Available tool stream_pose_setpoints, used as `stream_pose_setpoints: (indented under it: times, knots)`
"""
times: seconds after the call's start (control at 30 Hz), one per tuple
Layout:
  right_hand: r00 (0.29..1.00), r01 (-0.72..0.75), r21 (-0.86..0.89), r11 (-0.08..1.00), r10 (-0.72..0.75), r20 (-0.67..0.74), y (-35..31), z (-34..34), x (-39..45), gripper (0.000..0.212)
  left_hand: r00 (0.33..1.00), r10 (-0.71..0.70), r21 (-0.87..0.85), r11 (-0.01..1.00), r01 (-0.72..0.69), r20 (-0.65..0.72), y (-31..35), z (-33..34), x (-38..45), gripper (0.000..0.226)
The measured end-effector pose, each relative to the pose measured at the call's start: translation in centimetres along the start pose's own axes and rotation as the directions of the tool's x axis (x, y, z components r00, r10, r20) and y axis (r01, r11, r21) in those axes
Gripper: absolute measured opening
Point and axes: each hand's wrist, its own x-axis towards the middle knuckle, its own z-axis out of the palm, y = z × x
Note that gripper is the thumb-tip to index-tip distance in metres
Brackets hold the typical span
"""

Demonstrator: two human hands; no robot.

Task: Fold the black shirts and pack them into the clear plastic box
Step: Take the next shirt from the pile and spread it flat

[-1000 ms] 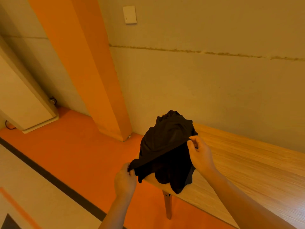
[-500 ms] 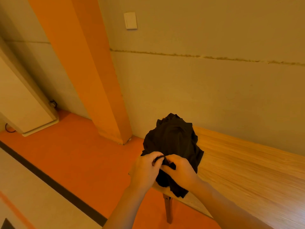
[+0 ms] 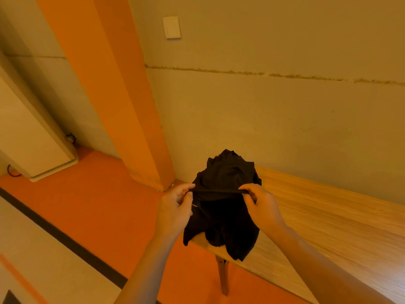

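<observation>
A crumpled black shirt [image 3: 225, 178] lies heaped on the left corner of the wooden table [image 3: 328, 220], part of it hanging over the near edge. My left hand [image 3: 175, 209] and my right hand [image 3: 263, 207] each pinch one end of a hem or band of the shirt, stretched taut between them above the heap. The clear plastic box is not in view.
An orange pillar [image 3: 122, 95] and a beige wall stand behind the table. One table leg [image 3: 223, 275] drops to the orange floor. A white cabinet [image 3: 28, 132] stands at the far left, and a wall switch [image 3: 171, 27] is mounted high up.
Half a second ago both hands were bunched together on the shirt's front. They have since moved apart, pulling a band of the fabric tight between them.
</observation>
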Motion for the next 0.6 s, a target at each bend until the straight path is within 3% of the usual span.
stream_pose_setpoints:
  times: [0.13,0.33,0.5,0.6]
  knots:
    - [0.999,-0.032,-0.127,0.991,0.03,-0.012,1.4,-1.3,0.5,0.026,0.988,-0.064,-0.038,0.998,0.059,-0.14,0.1,-1.7,1.2,0.022]
    - [0.984,-0.178,-0.245,0.953,0.18,-0.012,4.5,-4.0,1.3,0.02,0.886,-0.186,-0.072,0.983,0.171,-0.425,-0.1,-7.0,3.5,0.015]
    - [0.964,-0.261,-0.235,0.936,0.267,-0.004,5.4,-5.7,1.6,0.015,0.857,-0.221,-0.011,0.97,0.244,-0.465,-1.1,-8.8,4.5,0.017]
    - [0.929,-0.361,-0.066,0.93,0.365,0.059,5.3,-6.0,1.8,0.015,0.886,-0.201,0.062,0.967,0.249,-0.418,-1.7,-8.5,4.4,0.014]
